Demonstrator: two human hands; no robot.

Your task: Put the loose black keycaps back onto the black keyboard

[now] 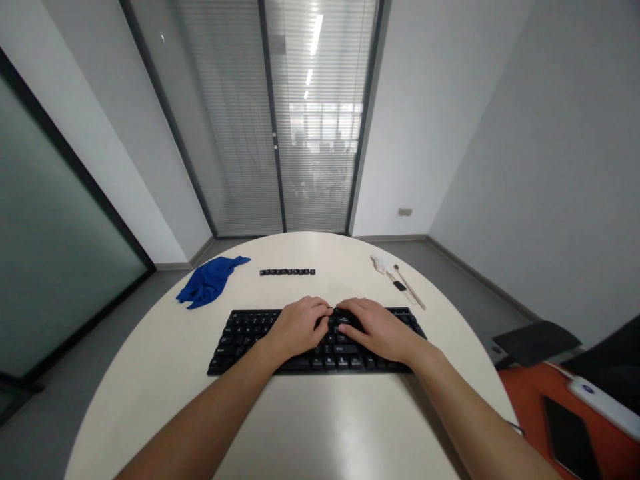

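A black keyboard (300,364) lies across the round table in front of me, its middle and right parts partly covered by my hands. My left hand (300,327) rests over its upper middle, fingers bent toward the far edge and thumb apart from them. Just to the right, my right hand (383,330) lies over the keys, its fingers reaching to the same edge and its thumb stretched out below. The fingertips of both hands nearly meet at the far edge. Beyond the keyboard, several small black keycaps (287,272) stand in a row.
A crumpled blue cloth (210,281) lies at the table's left. To the far right are a white wad (380,264), a thin wooden-handled brush (411,289) and a small wire-and-black tool (399,285). A dark phone (570,437) and white power strip (605,403) rest on an orange seat (525,393).
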